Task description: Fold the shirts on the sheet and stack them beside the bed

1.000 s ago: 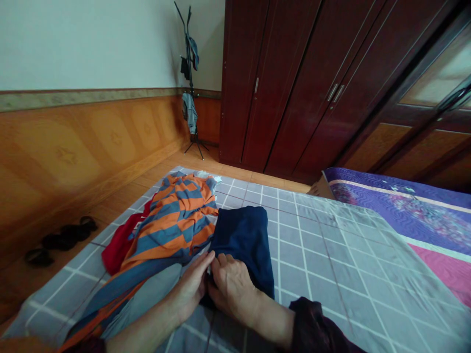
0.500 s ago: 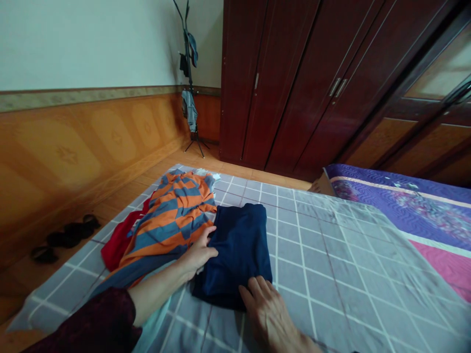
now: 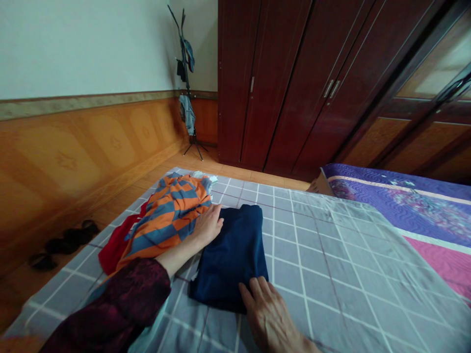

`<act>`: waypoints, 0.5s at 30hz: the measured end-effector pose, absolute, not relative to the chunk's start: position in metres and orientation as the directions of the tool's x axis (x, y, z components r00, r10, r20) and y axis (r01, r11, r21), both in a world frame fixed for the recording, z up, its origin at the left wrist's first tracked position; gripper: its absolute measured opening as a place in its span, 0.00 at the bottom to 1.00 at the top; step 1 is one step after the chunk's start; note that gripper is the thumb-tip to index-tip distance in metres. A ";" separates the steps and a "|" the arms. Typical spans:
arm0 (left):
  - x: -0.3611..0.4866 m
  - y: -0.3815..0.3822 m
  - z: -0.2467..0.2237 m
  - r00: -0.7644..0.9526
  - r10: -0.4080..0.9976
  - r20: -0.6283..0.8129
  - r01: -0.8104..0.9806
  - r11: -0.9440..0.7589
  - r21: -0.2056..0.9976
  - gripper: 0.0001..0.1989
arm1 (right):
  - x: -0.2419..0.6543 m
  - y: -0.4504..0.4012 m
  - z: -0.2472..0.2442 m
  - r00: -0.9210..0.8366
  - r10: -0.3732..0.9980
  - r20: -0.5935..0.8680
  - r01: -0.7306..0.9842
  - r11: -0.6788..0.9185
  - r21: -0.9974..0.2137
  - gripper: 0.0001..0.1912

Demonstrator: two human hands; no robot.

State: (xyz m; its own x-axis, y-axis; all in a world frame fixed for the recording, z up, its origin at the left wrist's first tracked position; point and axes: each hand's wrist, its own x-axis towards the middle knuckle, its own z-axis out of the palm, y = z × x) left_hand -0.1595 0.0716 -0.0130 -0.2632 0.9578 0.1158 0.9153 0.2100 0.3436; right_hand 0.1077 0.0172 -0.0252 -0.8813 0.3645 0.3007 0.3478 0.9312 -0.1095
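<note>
A navy-blue folded garment (image 3: 235, 255) lies flat as a rough rectangle on the checked grey bedsheet (image 3: 294, 274); its exact kind is hidden by the folding. At its upper left corner is my left hand (image 3: 209, 224), fingers stretched forward and thumb a little apart. Whether this hand touches the cloth or hovers just over it, I cannot tell. My right hand (image 3: 267, 311) rests on the lower right corner, its fingertips on the edge and the thumb spread to the left. Beside the garment, under my left arm, lies a rumpled orange-and-grey checked cloth (image 3: 176, 206).
Red cloth (image 3: 116, 247) sticks out left of the checked one. A coat rack (image 3: 187, 83) stands in the corner by a dark wooden wardrobe (image 3: 279, 88). Black footwear (image 3: 69, 240) sits on the floor at left. A purple floral bedcover (image 3: 397, 196) is at right.
My left hand has moved up along the garment's left edge, from its middle to the upper corner. My right hand stays at the lower right corner. The view has shifted slightly.
</note>
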 end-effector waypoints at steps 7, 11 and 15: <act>-0.173 0.110 -0.025 -0.277 0.956 0.095 0.938 0.247 0.242 0.07 | 0.131 0.020 -0.059 -0.865 0.360 0.350 0.370 0.928 -0.040 0.34; -0.186 0.102 -0.018 -0.287 0.951 0.116 0.943 0.259 0.211 0.09 | 0.138 0.020 -0.070 -0.855 0.353 0.380 0.373 0.928 -0.023 0.32; -0.164 0.091 -0.004 -0.183 0.965 0.187 0.969 0.144 0.202 0.12 | 0.122 0.022 -0.050 -0.865 0.351 0.359 0.383 0.923 0.021 0.23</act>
State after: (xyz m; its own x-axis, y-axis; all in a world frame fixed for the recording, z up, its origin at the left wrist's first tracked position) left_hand -0.1643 0.0912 -0.0041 -0.1828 0.9652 0.1872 0.9686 0.1441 0.2025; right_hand 0.1216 0.0224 -0.0496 -0.8650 0.3508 0.3587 0.3832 0.9234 0.0208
